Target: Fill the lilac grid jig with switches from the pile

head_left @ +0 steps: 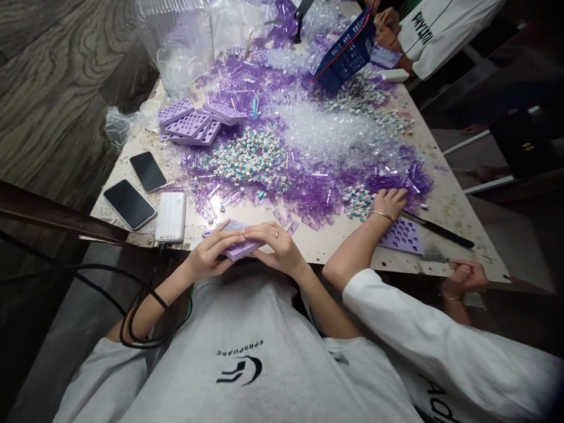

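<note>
Close to the table's front edge, my left hand (214, 251) and my right hand (279, 247) hold a light purple block (242, 249) between them. Clear plastic pieces seem to lie on its top; fingers cover part of it. My left fingers wrap its left end, and my right fingers press on its right side, a ring on one of them. Just beyond the block lie loose transparent purple plastic strips (293, 227). Farther back is a heap of small white and blue parts (247, 155).
Two phones (130, 203) and a white power bank (171, 216) lie at left, near a stack of purple slotted trays (189, 124). Co-workers' hands (389, 202) are at right, by another slotted tray (402, 236). A blue basket (346, 53) tilts over clear plastic pieces (326, 129).
</note>
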Available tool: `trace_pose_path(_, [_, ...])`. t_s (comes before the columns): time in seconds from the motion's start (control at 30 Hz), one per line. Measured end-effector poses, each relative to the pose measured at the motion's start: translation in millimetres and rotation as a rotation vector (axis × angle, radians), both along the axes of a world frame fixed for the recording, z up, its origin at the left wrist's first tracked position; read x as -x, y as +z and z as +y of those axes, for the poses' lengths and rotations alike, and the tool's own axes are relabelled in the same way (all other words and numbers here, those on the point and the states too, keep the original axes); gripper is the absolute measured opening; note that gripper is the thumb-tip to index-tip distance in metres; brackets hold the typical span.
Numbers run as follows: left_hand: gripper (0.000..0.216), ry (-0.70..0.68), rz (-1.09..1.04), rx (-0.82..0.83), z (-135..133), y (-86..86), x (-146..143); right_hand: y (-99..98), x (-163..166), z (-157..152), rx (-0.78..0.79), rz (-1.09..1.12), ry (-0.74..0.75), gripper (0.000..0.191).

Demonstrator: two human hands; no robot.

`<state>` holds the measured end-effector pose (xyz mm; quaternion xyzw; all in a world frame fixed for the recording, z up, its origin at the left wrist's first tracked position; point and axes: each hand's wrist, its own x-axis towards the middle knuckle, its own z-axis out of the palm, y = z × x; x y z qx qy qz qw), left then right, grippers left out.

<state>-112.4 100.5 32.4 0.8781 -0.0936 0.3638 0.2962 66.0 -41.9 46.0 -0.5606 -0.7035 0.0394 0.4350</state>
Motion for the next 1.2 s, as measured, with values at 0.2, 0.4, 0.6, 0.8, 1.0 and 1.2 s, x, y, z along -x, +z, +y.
trace_pose_path(0.2, [0.054,0.064,0.010,-0.012,-5.8,1.7,2.8,6.6,4.8,1.5,0.057,0.027,0.029,0.031])
trace_pose_path(0.4, [0.055,0.073,-0.038,-0.035,-6.6,-1.5,1.2,6.9,8.2,0.8,0.000,0.079,0.040,0.036])
trace_pose_path(0.6, [0.054,0.074,-0.053,-0.029,-6.2,-6.9,2.8,5.3,9.7,2.7,0.024,0.085,0.069,0.031])
trace_pose_path(0.8, [0.055,0.129,-0.070,-0.021,-4.5,-13.5,6.2,1.0,9.7,8.7,0.032,-0.010,0.048,0.019])
trace_pose_path(1.0, [0.062,0.127,-0.095,-0.065,5.5,-6.1,1.2,-6.1,-0.4,11.5,0.080,-0.117,-0.013,0.025])
trace_pose_path(1.2, [0.067,0.102,0.038,-0.101,7.1,-9.4,-5.2,-0.7,-1.1,-3.4,0.096,0.049,-0.120,0.041])
